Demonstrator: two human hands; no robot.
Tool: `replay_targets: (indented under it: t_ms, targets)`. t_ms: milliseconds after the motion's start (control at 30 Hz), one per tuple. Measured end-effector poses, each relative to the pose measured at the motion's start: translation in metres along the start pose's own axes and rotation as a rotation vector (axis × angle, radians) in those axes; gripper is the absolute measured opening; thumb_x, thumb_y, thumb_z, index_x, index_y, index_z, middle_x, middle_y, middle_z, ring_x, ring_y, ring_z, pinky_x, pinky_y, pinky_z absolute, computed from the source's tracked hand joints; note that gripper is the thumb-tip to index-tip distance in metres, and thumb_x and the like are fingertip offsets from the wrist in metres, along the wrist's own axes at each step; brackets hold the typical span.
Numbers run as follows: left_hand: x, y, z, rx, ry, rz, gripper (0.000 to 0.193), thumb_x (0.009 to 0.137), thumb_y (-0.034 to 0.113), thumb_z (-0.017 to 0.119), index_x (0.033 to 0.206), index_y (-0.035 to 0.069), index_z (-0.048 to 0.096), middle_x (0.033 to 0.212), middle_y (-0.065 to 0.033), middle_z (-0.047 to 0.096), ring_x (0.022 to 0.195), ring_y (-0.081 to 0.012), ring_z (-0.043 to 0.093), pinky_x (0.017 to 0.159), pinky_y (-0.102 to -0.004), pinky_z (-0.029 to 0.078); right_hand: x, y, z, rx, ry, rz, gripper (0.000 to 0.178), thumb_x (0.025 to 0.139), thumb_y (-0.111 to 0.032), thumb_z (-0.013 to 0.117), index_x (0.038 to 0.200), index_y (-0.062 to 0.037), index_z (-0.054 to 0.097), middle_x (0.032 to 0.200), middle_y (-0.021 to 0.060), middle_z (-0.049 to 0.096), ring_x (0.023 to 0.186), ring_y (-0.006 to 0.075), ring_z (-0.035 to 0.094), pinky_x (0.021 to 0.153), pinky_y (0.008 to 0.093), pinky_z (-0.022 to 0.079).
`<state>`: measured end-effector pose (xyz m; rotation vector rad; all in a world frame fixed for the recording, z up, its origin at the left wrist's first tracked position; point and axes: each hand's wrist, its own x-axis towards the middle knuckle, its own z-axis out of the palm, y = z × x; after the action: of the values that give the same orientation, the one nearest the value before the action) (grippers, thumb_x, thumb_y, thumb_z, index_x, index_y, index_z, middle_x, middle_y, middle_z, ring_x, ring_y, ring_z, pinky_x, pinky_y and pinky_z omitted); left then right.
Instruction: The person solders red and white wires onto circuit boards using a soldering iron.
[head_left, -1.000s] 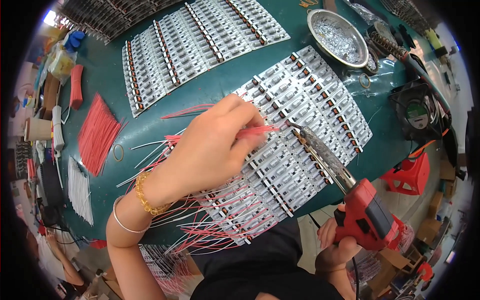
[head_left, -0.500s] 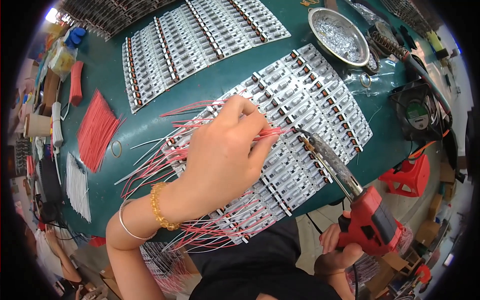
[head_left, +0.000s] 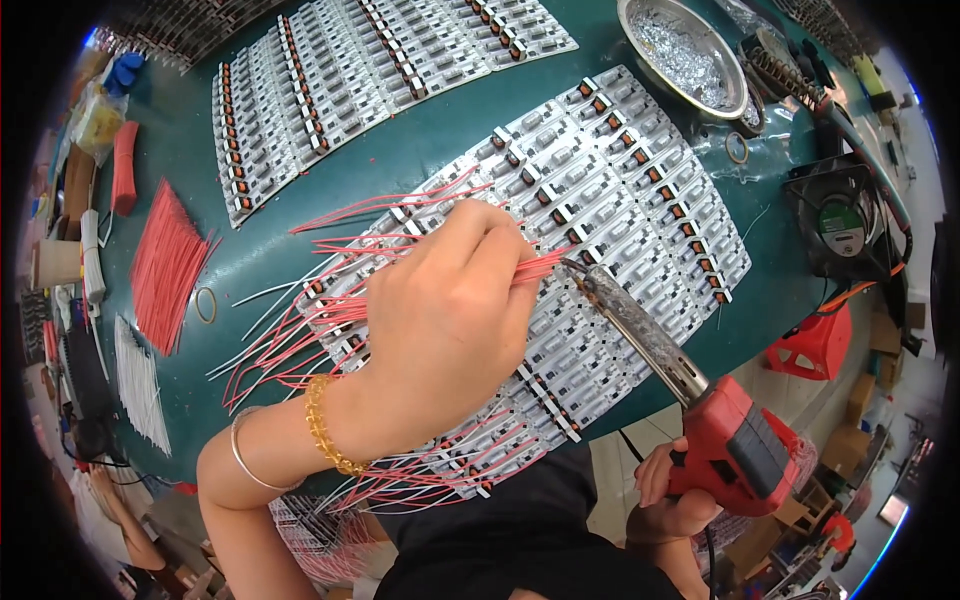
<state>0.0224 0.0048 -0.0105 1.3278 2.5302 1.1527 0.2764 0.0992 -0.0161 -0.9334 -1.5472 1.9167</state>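
Red-and-black pistol-handled soldering iron [head_left: 670,359] swings leftward, right hand [head_left: 678,512] clasping it; left hand [head_left: 450,310] pinches thin red wires [head_left: 540,266] mid-frame — a slip could burn it!

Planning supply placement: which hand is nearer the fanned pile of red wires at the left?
Left. The left hand is right of the pile, over the circuit boards; the right hand, on the red-handled soldering tool, is much farther right and lower.

Left arm [head_left: 258,545] bent at the elbow, left grip [head_left: 450,310] pinched, back facing up, right arm [head_left: 678,565] partly visible, right grip [head_left: 680,500] curled closed
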Motion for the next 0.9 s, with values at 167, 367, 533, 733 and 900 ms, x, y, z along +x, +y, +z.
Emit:
replay_targets:
  t_ms: [167, 367, 533, 733, 900]
  targets:
    - [0.001, 0.003, -0.003, -0.038, 0.006, -0.038, 0.012, 0.074, 0.007, 0.065, 0.078, 0.001, 0.056, 0.079, -0.0083, 0.053, 0.056, -0.0249, 0.057, 0.047, -0.0363, 0.042, 0.000, -0.004, 0.002, -0.007, -0.008, -0.033, 0.087, 0.072, -0.066, 0.060, 0.116, 0.0074, 0.043, 0.045, 0.0003, 0.042, 0.036, 0.0141, 0.044, 0.042, 0.0263, 0.039]
    - [0.002, 0.004, -0.022, -0.124, -0.116, -0.152, 0.009, 0.073, 0.000, 0.067, 0.072, -0.002, 0.058, 0.081, -0.0081, 0.057, 0.065, -0.0182, 0.055, 0.055, -0.0262, 0.043, 0.000, -0.005, 0.001, 0.027, -0.056, -0.018, 0.088, 0.072, -0.065, 0.061, 0.117, 0.0075, 0.041, 0.045, -0.0007, 0.043, 0.036, 0.0133, 0.044, 0.041, 0.0250, 0.039]
    - [0.003, 0.004, -0.019, -0.104, -0.089, -0.106, 0.009, 0.072, 0.000, 0.066, 0.072, -0.002, 0.058, 0.082, -0.0082, 0.058, 0.068, -0.0183, 0.056, 0.058, -0.0269, 0.044, -0.002, 0.004, -0.009, 0.054, -0.067, -0.004, 0.085, 0.070, -0.063, 0.064, 0.114, 0.0071, 0.043, 0.045, 0.0005, 0.043, 0.036, 0.0139, 0.044, 0.041, 0.0266, 0.039]
    - [0.002, 0.003, -0.018, -0.113, -0.095, -0.117, 0.009, 0.072, 0.000, 0.066, 0.072, -0.002, 0.058, 0.083, -0.0085, 0.058, 0.068, -0.0188, 0.056, 0.058, -0.0269, 0.044, 0.000, 0.007, -0.011, 0.019, -0.087, 0.028, 0.078, 0.071, -0.058, 0.066, 0.107, 0.0078, 0.045, 0.046, 0.0038, 0.045, 0.037, 0.0168, 0.045, 0.041, 0.0283, 0.039]
    - [0.000, -0.003, -0.014, -0.092, -0.039, -0.022, 0.010, 0.071, 0.002, 0.065, 0.074, 0.002, 0.055, 0.079, -0.0067, 0.055, 0.056, -0.0228, 0.056, 0.048, -0.0329, 0.042, -0.014, 0.019, -0.032, 0.170, -0.043, 0.261, 0.081, 0.071, -0.056, 0.067, 0.110, 0.0112, 0.044, 0.047, 0.0052, 0.047, 0.037, 0.0181, 0.046, 0.041, 0.0292, 0.039]
